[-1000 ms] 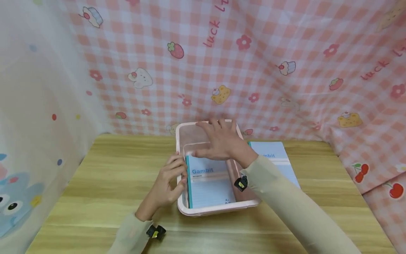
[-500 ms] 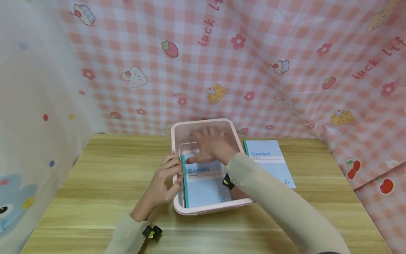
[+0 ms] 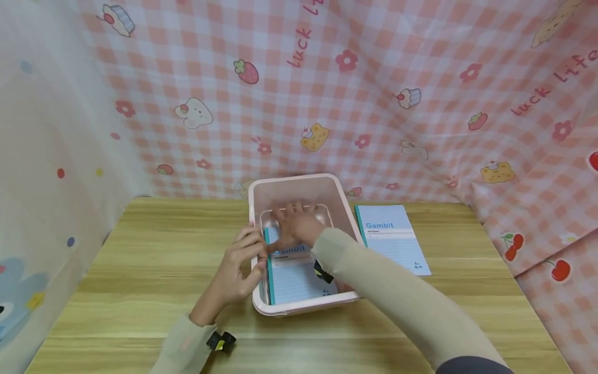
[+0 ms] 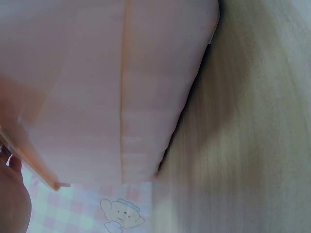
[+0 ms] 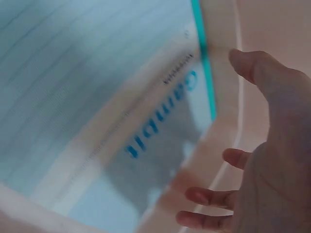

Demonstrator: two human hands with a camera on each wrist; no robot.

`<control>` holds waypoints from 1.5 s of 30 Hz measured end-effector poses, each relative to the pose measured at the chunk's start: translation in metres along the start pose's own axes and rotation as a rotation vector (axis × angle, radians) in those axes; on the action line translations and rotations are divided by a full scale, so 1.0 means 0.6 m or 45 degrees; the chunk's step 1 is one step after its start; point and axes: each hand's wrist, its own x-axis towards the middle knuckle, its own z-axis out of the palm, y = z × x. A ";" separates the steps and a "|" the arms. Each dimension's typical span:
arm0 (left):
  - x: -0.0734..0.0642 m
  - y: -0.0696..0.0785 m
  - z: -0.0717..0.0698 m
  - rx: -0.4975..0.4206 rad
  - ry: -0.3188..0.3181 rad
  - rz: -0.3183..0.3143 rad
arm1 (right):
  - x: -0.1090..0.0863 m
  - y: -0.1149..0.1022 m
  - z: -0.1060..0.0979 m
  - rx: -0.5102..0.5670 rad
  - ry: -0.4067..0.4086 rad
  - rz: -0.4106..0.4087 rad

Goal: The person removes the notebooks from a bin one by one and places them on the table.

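A pale pink plastic storage bin (image 3: 299,307) stands on the table, with a light blue "Gambit" notebook (image 3: 299,284) with a teal spine lying flat inside. My left hand (image 3: 233,267) holds the bin's left rim, fingers curled over it. In the left wrist view, the outer bin wall (image 4: 87,92) fills much of the picture, with part of that hand at the lower left. Fingers spread, my right hand (image 3: 296,227) reaches down into the bin past the notebook's top edge. The right wrist view shows its thumb and fingers apart, nothing between them, beside the notebook (image 5: 112,73).
A second matching notebook (image 3: 394,244) lies on the wooden table (image 3: 163,270), right of the bin. Behind the table hangs a pink checked cloth (image 3: 289,98) with cartoon prints, close to the bin's far side. A white printed cloth (image 3: 42,150) hangs at the left.
My right hand has gone from above the bin's far rim down inside it, moving left and nearer. The left hand stays on the rim. The head view has shifted slightly.
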 end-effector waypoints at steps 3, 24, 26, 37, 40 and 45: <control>0.002 -0.002 0.002 -0.002 0.005 0.028 | 0.005 -0.001 0.011 0.005 0.028 -0.044; 0.000 -0.004 -0.001 0.018 0.027 0.091 | 0.019 -0.014 0.037 0.063 0.049 -0.198; 0.001 -0.004 0.000 0.014 0.022 0.088 | 0.020 -0.014 0.035 0.047 0.077 -0.192; 0.002 -0.003 -0.001 0.012 0.022 0.100 | 0.014 -0.015 0.019 0.085 0.115 -0.163; 0.004 -0.002 0.000 0.013 0.027 0.116 | 0.012 -0.019 0.022 0.040 0.097 -0.114; 0.005 -0.001 0.001 0.015 0.029 0.120 | 0.010 -0.024 0.026 0.015 0.062 -0.056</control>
